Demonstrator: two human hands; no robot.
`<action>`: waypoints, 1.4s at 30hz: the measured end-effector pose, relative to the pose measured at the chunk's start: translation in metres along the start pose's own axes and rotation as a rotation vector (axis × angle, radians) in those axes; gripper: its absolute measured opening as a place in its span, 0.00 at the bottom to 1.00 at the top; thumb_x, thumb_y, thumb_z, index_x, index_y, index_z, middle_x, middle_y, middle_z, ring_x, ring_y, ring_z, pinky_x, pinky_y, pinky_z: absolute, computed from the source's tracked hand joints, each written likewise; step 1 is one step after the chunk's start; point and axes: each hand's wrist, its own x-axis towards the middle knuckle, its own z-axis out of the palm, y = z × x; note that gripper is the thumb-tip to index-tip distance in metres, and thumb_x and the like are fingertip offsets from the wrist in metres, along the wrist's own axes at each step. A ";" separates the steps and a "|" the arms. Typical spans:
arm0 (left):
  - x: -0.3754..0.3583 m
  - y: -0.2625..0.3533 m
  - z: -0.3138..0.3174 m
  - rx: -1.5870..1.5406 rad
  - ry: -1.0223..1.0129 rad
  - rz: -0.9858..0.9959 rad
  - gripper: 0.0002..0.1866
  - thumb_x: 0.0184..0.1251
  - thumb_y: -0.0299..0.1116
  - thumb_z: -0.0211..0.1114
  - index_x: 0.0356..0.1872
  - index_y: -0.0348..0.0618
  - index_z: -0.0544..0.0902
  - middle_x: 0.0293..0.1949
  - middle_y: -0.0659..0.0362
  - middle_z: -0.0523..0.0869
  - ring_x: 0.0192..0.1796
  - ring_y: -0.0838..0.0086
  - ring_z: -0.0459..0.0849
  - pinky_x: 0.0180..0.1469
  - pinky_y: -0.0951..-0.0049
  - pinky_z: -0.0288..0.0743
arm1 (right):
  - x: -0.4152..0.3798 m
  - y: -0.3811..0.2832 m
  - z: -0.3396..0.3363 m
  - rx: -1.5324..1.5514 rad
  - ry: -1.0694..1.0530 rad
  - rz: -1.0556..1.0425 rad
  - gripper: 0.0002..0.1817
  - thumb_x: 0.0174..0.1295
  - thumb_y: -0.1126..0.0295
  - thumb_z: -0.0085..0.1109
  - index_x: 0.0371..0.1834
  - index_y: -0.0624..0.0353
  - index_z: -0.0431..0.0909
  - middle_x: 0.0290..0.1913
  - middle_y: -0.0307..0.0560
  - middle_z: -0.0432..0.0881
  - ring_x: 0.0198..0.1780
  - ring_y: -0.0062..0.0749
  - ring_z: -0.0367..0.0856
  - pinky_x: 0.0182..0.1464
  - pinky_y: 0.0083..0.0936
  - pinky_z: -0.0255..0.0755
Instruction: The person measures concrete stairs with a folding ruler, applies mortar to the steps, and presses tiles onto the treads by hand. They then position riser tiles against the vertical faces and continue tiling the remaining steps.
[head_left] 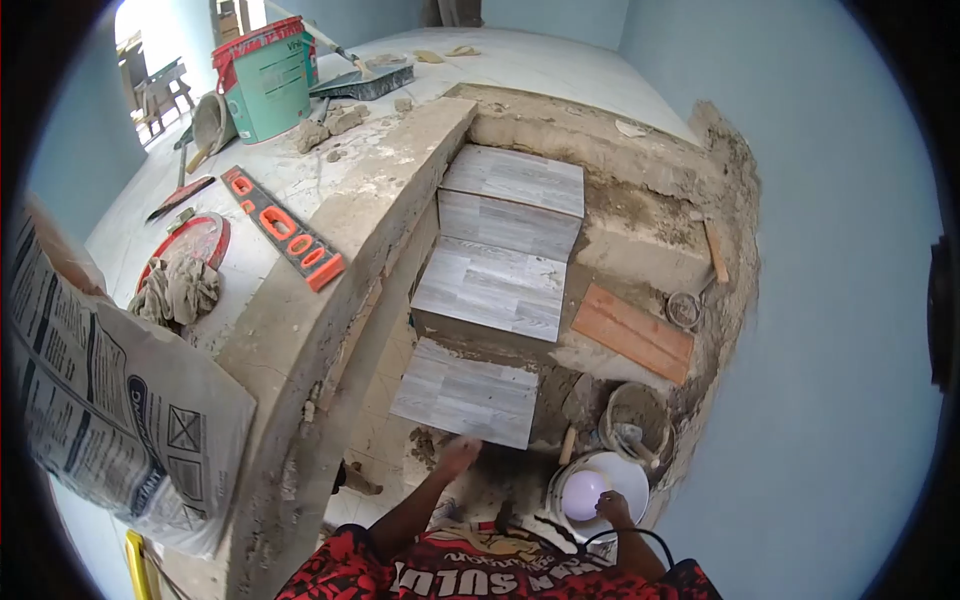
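My right hand (613,508) is closed at the edge of a lavender bowl (583,494), which sits inside a white bucket (630,474) at the lower right. My left hand (460,456) is close to the front edge of the lowest grey wood-look tile (470,392). Its fingers are too blurred to tell if they touch the tile. More grey tiles cover the steps above: a tread (492,287), a riser (508,224) and a top tread (515,178). Beside the white bucket stands a mortar-crusted bucket (636,410), with a trowel (572,420) left of it.
A reddish-brown board (635,335) lies on the right of the steps. On the left ledge are a spirit level (282,228), a printed sack (130,400), a red lid with a rag (180,288) and a green bucket (268,92). A blue wall (840,300) bounds the right.
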 end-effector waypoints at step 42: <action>-0.197 0.499 -0.071 0.346 0.854 1.616 0.25 0.65 0.37 0.63 0.59 0.35 0.71 0.54 0.46 0.77 0.55 0.61 0.78 0.61 0.59 0.71 | -0.004 -0.067 0.015 -0.736 -0.398 -0.625 0.17 0.58 0.61 0.56 0.45 0.60 0.80 0.37 0.59 0.83 0.44 0.50 0.82 0.48 0.42 0.73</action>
